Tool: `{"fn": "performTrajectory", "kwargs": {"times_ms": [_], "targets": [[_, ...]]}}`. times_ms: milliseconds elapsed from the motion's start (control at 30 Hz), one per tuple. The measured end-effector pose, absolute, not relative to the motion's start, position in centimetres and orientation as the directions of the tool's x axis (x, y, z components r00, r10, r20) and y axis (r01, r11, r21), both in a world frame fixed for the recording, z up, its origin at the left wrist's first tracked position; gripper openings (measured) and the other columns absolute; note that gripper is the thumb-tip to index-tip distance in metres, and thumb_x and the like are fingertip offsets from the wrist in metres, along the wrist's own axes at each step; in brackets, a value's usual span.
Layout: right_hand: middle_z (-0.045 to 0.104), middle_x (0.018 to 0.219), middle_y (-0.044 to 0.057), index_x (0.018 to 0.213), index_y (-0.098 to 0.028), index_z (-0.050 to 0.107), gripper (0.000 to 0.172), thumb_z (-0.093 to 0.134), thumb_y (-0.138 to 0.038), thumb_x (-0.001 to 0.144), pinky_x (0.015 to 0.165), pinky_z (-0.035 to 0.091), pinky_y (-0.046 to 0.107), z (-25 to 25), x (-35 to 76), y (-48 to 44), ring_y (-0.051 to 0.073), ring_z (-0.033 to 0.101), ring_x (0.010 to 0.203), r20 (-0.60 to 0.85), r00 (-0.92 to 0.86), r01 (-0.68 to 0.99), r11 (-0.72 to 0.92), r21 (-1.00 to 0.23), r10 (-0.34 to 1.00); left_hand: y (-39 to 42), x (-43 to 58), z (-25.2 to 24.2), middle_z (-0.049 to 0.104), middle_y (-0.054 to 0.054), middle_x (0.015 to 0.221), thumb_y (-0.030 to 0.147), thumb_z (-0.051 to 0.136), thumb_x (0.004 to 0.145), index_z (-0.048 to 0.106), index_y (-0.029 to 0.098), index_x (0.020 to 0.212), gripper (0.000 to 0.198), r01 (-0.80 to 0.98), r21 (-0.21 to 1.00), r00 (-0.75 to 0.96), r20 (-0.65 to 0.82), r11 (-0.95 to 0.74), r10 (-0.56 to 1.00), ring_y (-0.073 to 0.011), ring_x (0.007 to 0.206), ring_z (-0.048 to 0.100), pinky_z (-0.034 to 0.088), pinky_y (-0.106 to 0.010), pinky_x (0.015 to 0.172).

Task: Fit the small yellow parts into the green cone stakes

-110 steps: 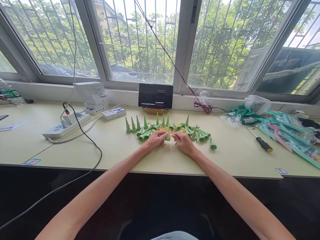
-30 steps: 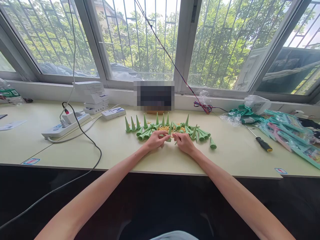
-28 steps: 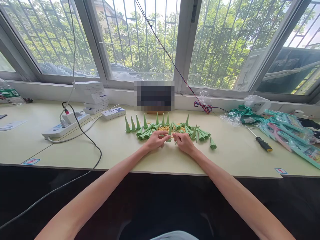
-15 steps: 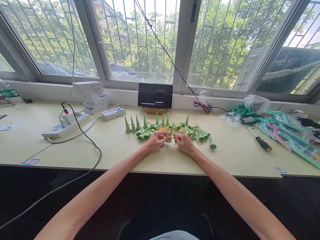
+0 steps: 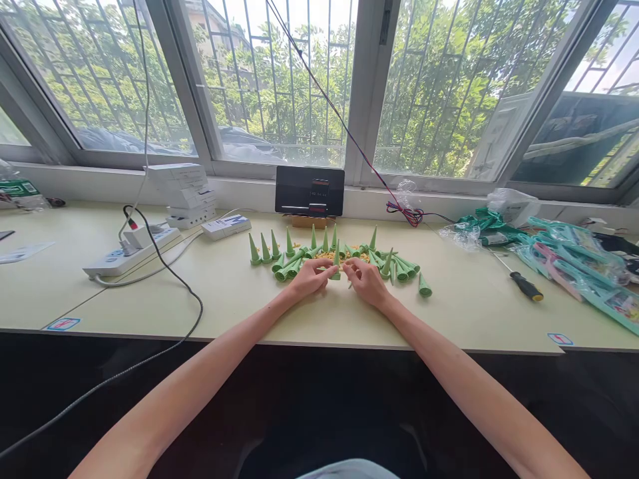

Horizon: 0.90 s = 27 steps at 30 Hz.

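Note:
My left hand (image 5: pixel 309 279) is closed on a green cone (image 5: pixel 337 266), which stands roughly upright between finger and thumb. Just to its right, my right hand (image 5: pixel 367 282) has its fingertips pinched together close to the cone. Whatever it holds is too small to name. Behind both hands lies a pile of small yellow pieces (image 5: pixel 327 257), partly covered by them. Several green cones stand in a loose row, one of them an upright cone (image 5: pixel 254 250) at the left end. Others lie on their sides, such as a tipped cone (image 5: pixel 424 286) at the right.
A black tablet (image 5: pixel 294 189) leans on a small stand at the back. On the left are a power strip (image 5: pixel 132 253), white boxes (image 5: pixel 182 189) and a dark cable (image 5: pixel 194 289) crossing the table edge. A screwdriver (image 5: pixel 526 287) and teal plastic packages (image 5: pixel 574 263) lie right.
The held green cone has shifted slightly left and straightened up. My right hand's fingers have moved a little, staying near the cone. The other cones have not moved.

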State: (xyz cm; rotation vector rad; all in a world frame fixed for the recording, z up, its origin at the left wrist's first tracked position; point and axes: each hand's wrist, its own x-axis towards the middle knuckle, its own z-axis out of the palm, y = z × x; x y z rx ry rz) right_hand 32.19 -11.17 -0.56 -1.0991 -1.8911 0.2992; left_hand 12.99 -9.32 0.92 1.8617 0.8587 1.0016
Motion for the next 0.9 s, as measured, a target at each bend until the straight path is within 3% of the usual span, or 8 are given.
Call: {"fn": "performTrajectory", "kwargs": {"times_ms": [67, 167, 600, 900], "targets": [[0.067, 0.075, 0.002, 0.110, -0.016, 0.061, 0.032, 0.047, -0.041, 0.094, 0.059, 0.042, 0.025, -0.57, 32.18, -11.18, 0.012, 0.052, 0.051, 0.571, -0.212, 0.551, 0.580, -0.600, 0.793, -9.33, 12.92, 1.07, 0.043, 0.005, 0.044, 0.048, 0.058, 0.086, 0.063, 0.013, 0.080, 0.035, 0.170, 0.903, 0.437, 0.291, -0.396, 0.851, -0.0067, 0.040, 0.040, 0.033, -0.019, 0.042], [0.069, 0.083, 0.005, 0.113, -0.016, 0.061, 0.031, 0.049, -0.037, 0.094, 0.062, 0.044, 0.026, -0.75, 32.23, -11.01, 0.012, 0.052, 0.053, 0.575, -0.248, 0.529, 0.606, -0.594, 0.780, -9.24, 12.88, 1.14, 0.043, 0.005, 0.045, 0.047, 0.059, 0.085, 0.064, 0.013, 0.078, 0.035, 0.154, 0.920, 0.416, 0.272, -0.361, 0.868, -0.0065, 0.040, 0.038, 0.032, -0.020, 0.041], [0.065, 0.088, 0.008, 0.097, -0.017, 0.061, 0.025, 0.041, -0.031, 0.098, 0.073, 0.042, 0.028, -0.75, 32.55, -11.24, 0.018, 0.057, 0.078, 0.610, -0.394, 0.567, 0.704, -0.428, 0.688, -9.05, 12.85, 0.98, 0.040, 0.005, 0.042, 0.045, 0.062, 0.082, 0.056, 0.015, 0.063, 0.036, 0.084, 0.964, 0.433, 0.193, -0.253, 0.881, -0.0073, 0.038, 0.039, 0.029, -0.021, 0.040], [0.056, 0.072, 0.003, 0.076, -0.019, 0.053, 0.034, 0.033, -0.032, 0.100, 0.064, 0.036, 0.025, -0.76, 32.58, -11.33, 0.014, 0.047, 0.064, 0.580, -0.416, 0.593, 0.692, -0.411, 0.700, -9.20, 12.67, 1.23, 0.045, 0.003, 0.044, 0.047, 0.058, 0.085, 0.057, 0.014, 0.067, 0.038, 0.138, 0.942, 0.483, 0.206, -0.306, 0.851, -0.0067, 0.039, 0.039, 0.029, -0.020, 0.042]]}}
